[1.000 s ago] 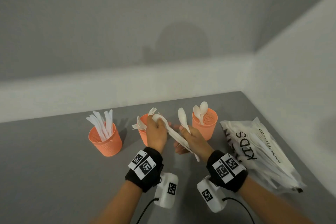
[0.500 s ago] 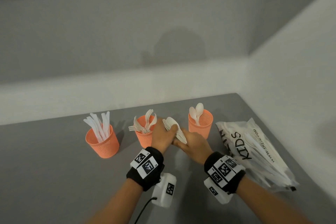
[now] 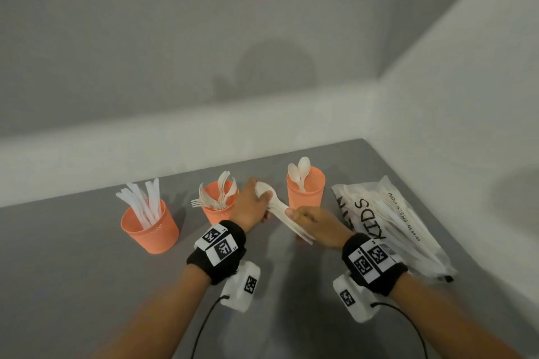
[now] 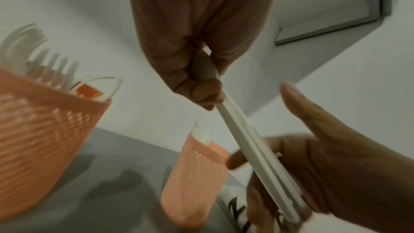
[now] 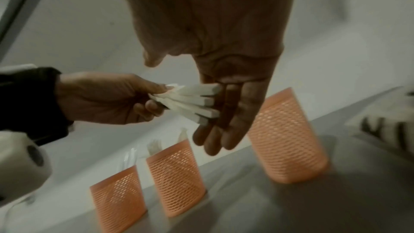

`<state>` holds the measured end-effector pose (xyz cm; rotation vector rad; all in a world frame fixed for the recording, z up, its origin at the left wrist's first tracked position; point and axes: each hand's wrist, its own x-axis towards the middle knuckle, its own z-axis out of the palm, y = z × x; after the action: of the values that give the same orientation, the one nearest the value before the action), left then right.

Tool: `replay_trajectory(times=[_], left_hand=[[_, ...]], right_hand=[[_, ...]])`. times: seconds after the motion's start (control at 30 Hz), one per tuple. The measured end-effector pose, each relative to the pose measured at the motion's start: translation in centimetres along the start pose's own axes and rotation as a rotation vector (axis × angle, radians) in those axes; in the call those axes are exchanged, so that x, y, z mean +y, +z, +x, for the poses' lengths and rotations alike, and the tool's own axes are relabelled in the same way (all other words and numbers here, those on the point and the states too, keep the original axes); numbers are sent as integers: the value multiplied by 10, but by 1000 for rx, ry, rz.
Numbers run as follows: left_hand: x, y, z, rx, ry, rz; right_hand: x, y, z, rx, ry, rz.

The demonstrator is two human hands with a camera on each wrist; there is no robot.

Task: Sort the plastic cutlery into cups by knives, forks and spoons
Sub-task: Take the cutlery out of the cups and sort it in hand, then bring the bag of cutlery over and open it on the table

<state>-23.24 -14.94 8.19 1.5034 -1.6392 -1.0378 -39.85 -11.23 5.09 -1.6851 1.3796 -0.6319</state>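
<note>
Three orange mesh cups stand in a row: knives cup (image 3: 150, 230) left, forks cup (image 3: 217, 213) middle, spoons cup (image 3: 306, 192) right. Between the forks and spoons cups my left hand (image 3: 250, 207) grips a bundle of white spoons (image 3: 280, 210) at the bowl end. Its handles (image 4: 253, 148) slant down to my right hand (image 3: 318, 224). In the right wrist view the handle ends (image 5: 192, 104) butt against the straight fingers (image 5: 233, 116) of my right hand, thumb apart. The spoon bowls are hidden inside my left fist (image 4: 201, 93).
A clear plastic bag (image 3: 393, 221) printed "KIDS", with more white cutlery inside, lies at the right by the wall. The grey table (image 3: 73, 271) meets white walls behind and to the right. Cables run from both wrist cameras toward me.
A second ago my right hand held one spoon apart from the bundle. That spoon has joined the bundle in my left hand, and my right hand now lies flat against the handle ends.
</note>
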Motion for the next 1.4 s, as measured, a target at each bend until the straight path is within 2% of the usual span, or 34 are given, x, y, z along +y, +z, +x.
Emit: replay_trajectory(times=[0.13,0.2,0.27,0.4,0.6,0.7,0.9,0.97,1.07,1.17,1.27,1.37,1.4], left_hand=[[30,-11,34,253,164,11],[47,-12,49,336,302,44],[63,-7,60,353,399,87],[71,15,75,285,481,239],[57,45,84,97,487,538],[50,57,87,38,469,625],[27,78,92,24,488,758],[15,84,95,-42,488,840],[6,89,94,-145,404,936],[10,82,93,-187,370,875],[17,76,91,-153,384,723],[26,73,73,-57,481,590],[26,72,36,-90,557,538]], right_hand=[[22,-32,-11,255,99,170],[38,-50,-16,392,143,93],[53,-68,-20,489,208,-28],[80,-101,-25,618,299,-120],[103,-118,-34,540,584,-297],[114,-119,-41,513,677,-236],[137,-121,-42,428,801,-99],[141,-127,-39,409,851,-73],[143,-132,-35,410,886,-42],[140,-135,-32,407,864,-20],[135,-140,-32,373,856,6],[136,-141,-46,376,899,-2],[132,-120,-88,441,943,47]])
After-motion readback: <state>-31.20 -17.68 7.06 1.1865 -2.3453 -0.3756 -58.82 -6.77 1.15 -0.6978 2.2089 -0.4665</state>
